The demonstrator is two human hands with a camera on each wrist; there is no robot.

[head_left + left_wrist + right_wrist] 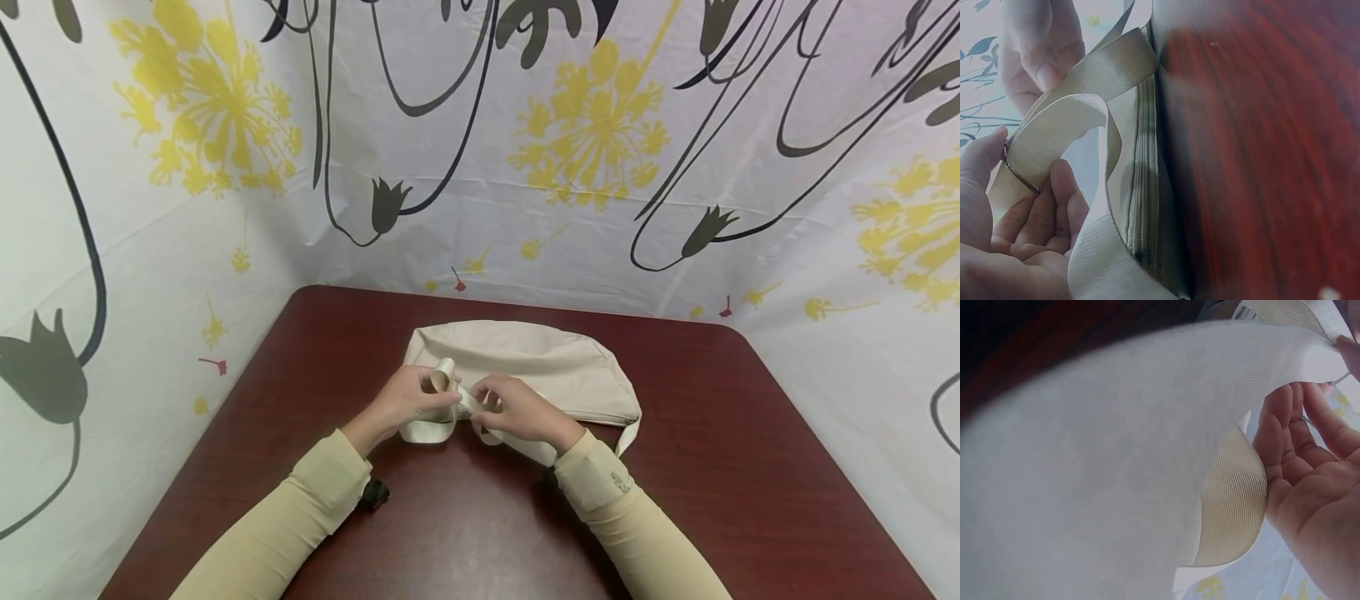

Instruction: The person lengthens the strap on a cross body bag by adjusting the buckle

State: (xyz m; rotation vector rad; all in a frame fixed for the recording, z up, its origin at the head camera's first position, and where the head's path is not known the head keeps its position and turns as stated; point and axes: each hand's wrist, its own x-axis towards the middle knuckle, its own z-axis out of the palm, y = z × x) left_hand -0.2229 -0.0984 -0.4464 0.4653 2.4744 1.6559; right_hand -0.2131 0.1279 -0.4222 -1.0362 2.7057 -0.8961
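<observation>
I have my left hand (408,398) pinching the webbing strap (1110,65) at its metal slider (1021,177), my right hand (521,408) pinching it nearby, presumably to keep the slider steady.

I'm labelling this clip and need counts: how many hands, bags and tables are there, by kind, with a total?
Hands: 2, the left hand and the right hand
Bag: 1
Table: 1
Total: 4

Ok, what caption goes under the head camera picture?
A left hand and right hand hold the flat cream strap of a cream zippered fabric bag on a dark-red table.
</observation>
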